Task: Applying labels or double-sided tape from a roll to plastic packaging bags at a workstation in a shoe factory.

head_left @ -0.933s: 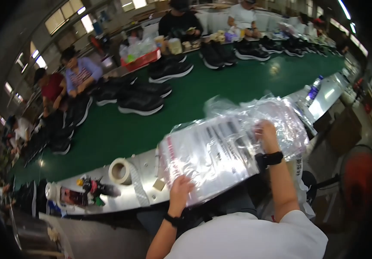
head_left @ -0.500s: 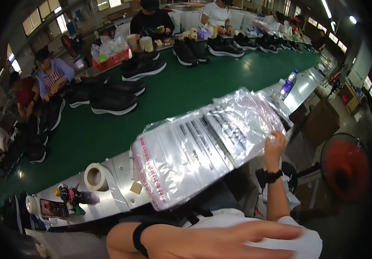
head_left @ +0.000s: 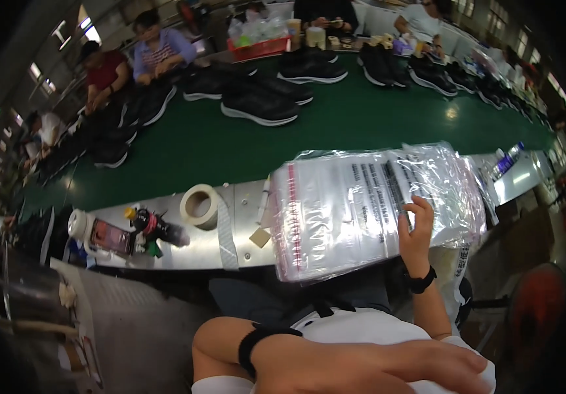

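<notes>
At centre right of the frame, a stack of clear plastic bags (head_left: 361,210) is grasped by the right hand (head_left: 415,231) over the bench (head_left: 184,253). The left hand (head_left: 368,364), lower centre, is released, holding nothing; no bag is yet separated.

I saw a clear plastic bag stack (head_left: 361,210) with black print blocks and a thin red stripe along one edge. My right hand (head_left: 416,236) wore a black wristband (head_left: 420,284); the left hand (head_left: 375,368) had a black band too. The conveyor belt (head_left: 230,151) was deep green, carrying black sneakers with white soles (head_left: 258,105). A beige tape roll (head_left: 199,205) lay on the grey metal ledge (head_left: 184,253). A red tray (head_left: 260,48) sat beyond.
</notes>
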The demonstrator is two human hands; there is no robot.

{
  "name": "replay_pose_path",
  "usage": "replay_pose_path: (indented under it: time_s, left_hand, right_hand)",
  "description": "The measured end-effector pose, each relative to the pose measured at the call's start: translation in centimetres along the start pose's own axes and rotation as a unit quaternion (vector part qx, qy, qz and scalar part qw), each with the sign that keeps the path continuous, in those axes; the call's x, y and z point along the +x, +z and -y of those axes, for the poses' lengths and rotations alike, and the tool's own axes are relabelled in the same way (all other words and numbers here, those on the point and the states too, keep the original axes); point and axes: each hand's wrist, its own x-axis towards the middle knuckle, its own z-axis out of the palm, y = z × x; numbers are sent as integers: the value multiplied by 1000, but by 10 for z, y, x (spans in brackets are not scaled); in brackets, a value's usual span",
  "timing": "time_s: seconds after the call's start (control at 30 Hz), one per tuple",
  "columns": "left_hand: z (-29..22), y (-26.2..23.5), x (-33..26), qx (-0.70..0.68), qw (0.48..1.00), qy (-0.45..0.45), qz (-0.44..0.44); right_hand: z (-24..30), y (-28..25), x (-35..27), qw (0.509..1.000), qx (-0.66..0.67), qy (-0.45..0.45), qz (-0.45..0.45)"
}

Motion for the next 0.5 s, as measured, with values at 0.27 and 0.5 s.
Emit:
replay_pose_path:
  time_s: [0.27, 0.5]
  left_hand:
    - [-112, -57, -124, 367, 763, -215, -486]
    - [-137, -134, -353, 541, 420, -109, -720]
  right_hand:
    - [11, 18, -1, 993, 62, -28, 95]
    - [52, 29, -8, 962, 179, -46, 200]
